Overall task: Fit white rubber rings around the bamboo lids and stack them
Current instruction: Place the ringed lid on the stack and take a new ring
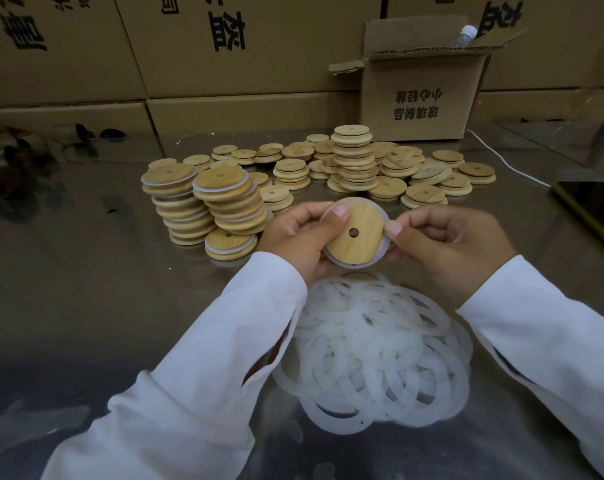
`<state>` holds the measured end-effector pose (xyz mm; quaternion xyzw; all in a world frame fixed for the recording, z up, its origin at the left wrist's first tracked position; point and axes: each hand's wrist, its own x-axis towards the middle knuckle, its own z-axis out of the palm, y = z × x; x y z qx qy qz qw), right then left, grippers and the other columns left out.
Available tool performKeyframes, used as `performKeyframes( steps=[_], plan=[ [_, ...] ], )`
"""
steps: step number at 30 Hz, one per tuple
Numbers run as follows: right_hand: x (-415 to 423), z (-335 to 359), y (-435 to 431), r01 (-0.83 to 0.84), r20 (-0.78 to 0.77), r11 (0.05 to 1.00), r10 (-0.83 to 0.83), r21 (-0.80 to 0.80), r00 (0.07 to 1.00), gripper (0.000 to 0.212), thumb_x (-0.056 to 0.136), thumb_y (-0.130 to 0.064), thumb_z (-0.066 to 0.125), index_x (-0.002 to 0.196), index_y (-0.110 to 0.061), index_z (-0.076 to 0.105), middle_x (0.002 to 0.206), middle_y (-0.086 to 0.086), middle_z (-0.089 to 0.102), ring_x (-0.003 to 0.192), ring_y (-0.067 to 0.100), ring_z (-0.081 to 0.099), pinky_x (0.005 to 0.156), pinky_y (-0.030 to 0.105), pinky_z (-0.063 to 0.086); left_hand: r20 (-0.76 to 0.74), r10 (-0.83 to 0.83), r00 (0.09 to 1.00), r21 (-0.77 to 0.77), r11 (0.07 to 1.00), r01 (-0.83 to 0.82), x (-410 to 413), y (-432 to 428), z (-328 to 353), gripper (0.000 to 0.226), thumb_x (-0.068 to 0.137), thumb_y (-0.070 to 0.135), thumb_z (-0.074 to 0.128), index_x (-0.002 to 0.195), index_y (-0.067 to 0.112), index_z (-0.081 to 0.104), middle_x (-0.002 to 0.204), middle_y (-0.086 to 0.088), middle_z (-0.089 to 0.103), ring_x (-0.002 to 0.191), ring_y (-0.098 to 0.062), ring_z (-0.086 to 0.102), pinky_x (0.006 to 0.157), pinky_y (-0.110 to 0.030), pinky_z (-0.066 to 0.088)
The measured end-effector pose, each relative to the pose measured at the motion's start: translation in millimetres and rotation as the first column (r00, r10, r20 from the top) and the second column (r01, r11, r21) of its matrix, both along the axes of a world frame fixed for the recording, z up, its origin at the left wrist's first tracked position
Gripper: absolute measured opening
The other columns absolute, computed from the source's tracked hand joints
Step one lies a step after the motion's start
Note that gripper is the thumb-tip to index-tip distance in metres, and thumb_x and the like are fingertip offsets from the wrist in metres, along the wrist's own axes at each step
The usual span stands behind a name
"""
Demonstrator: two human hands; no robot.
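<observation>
A round bamboo lid (359, 244) with a centre hole is held above the table between both hands. My left hand (297, 233) grips its left edge, thumb on top. My right hand (446, 244) pinches a white rubber ring (386, 216) at the lid's right rim; the ring lies partly around the lid. A heap of loose white rings (380, 348) lies just below my hands. Two stacks of ringed lids (224, 199) stand to the left. Several bare lids (356, 161) are piled and scattered behind.
The work goes on over a shiny metal table (85, 289). An open cardboard box (421, 88) with a plastic bottle (463, 36) stands at the back right. Large cartons (189, 46) wall the rear. A phone (591, 206) and white cable (508, 164) lie right.
</observation>
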<state>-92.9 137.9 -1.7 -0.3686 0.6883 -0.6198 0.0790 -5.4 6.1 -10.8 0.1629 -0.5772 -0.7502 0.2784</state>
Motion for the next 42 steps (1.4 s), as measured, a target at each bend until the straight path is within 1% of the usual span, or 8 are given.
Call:
performKeyframes(
  steps=[3, 8, 12, 18, 23, 29, 35, 42],
  plan=[
    [-0.3, 0.0, 0.7, -0.001, 0.037, 1.0, 0.001, -0.007, 0.999, 0.011, 0.079, -0.015, 0.067, 0.068, -0.018, 0.066, 0.057, -0.006, 0.068, 0.055, 0.004, 0.063, 0.067, 0.019, 0.053, 0.016, -0.011, 1.0, 0.036, 0.999, 0.011, 0.1, 0.7, 1.4, 0.006, 0.083, 0.015, 0.061, 0.087, 0.012, 0.065, 0.089, -0.011, 0.065, 0.078, -0.02, 0.066, 0.058, -0.029, 0.056],
    [-1.3, -0.3, -1.0, 0.069, 0.137, 0.998, -0.067, -0.003, 0.988, 0.008, 0.083, -0.021, 0.064, 0.075, -0.02, 0.063, 0.064, -0.007, 0.071, 0.053, 0.007, 0.064, 0.07, 0.033, 0.049, 0.034, 0.084, 0.996, 0.207, 0.974, -0.089, 0.5, -3.4, 0.4, 0.013, 0.081, 0.015, 0.065, 0.07, 0.02, 0.07, 0.071, -0.001, 0.071, 0.065, -0.015, 0.069, 0.05, -0.027, 0.054],
    [0.3, -0.7, -2.7, 0.082, 0.179, 0.996, -0.086, 0.031, 0.98, 0.01, 0.086, -0.019, 0.061, 0.076, -0.021, 0.061, 0.064, -0.008, 0.07, 0.052, 0.007, 0.064, 0.061, 0.03, 0.044, 0.222, 0.225, 0.949, 0.303, 0.909, -0.286, -1.4, -17.1, -6.9, 0.018, 0.08, 0.02, 0.069, 0.098, 0.017, 0.065, 0.104, -0.009, 0.066, 0.091, -0.022, 0.064, 0.059, -0.031, 0.054],
    [2.1, -0.6, -2.7, 0.064, 0.197, 0.996, -0.075, 0.061, 0.978, 0.01, 0.086, -0.016, 0.06, 0.077, -0.02, 0.061, 0.064, -0.006, 0.07, 0.054, 0.009, 0.064, 0.068, 0.034, 0.048, 0.203, 0.159, 0.966, 0.598, 0.761, -0.25, 3.6, -13.6, 10.5, 0.01, 0.088, 0.001, 0.055, 0.078, 0.0, 0.055, 0.076, -0.005, 0.064, 0.077, -0.013, 0.06, 0.065, -0.031, 0.051],
    [2.3, 0.1, -2.2, 0.056, 0.192, 0.995, -0.071, 0.08, 0.979, 0.01, 0.086, -0.014, 0.06, 0.077, -0.019, 0.061, 0.063, -0.006, 0.07, 0.053, 0.008, 0.064, 0.068, 0.034, 0.049, 0.207, 0.261, 0.943, 0.53, 0.78, -0.332, 9.8, -24.2, 10.1, 0.009, 0.089, 0.011, 0.057, 0.081, 0.01, 0.054, 0.109, -0.006, 0.063, 0.102, -0.017, 0.061, 0.08, -0.029, 0.05],
    [3.0, 0.6, -2.3, 0.059, 0.213, 0.995, -0.076, 0.084, 0.974, 0.013, 0.086, -0.011, 0.06, 0.075, -0.018, 0.061, 0.061, -0.006, 0.069, 0.052, 0.007, 0.063, 0.069, 0.034, 0.048, 0.185, 0.267, 0.946, 0.55, 0.77, -0.324, 7.2, -26.4, 5.7, 0.011, 0.087, 0.018, 0.062, 0.078, 0.015, 0.057, 0.087, 0.001, 0.061, 0.071, -0.01, 0.059, 0.051, -0.021, 0.054],
    [2.1, 2.4, -0.2, 0.059, 0.214, 0.994, -0.079, 0.096, 0.974, 0.011, 0.085, -0.008, 0.059, 0.078, -0.015, 0.062, 0.061, -0.005, 0.069, 0.052, 0.007, 0.063, 0.07, 0.029, 0.048, 0.13, 0.29, 0.948, 0.582, 0.752, -0.31, -4.1, -23.5, 4.6, 0.015, 0.089, 0.013, 0.058, 0.074, 0.011, 0.055, 0.09, 0.0, 0.057, 0.081, -0.01, 0.055, 0.072, -0.017, 0.05],
    [2.8, 3.4, -1.0, 0.068, 0.218, 0.99, -0.094, 0.123, 0.971, 0.01, 0.086, -0.009, 0.059, 0.078, -0.015, 0.062, 0.062, -0.003, 0.069, 0.053, 0.008, 0.063, 0.076, 0.036, 0.05, 0.285, 0.334, 0.898, 0.484, 0.758, -0.436, -10.7, -31.8, -1.4, 0.018, 0.081, 0.02, 0.069, 0.073, 0.011, 0.056, 0.073, -0.004, 0.058, 0.061, -0.009, 0.055, 0.039, -0.018, 0.05]
  ],
)
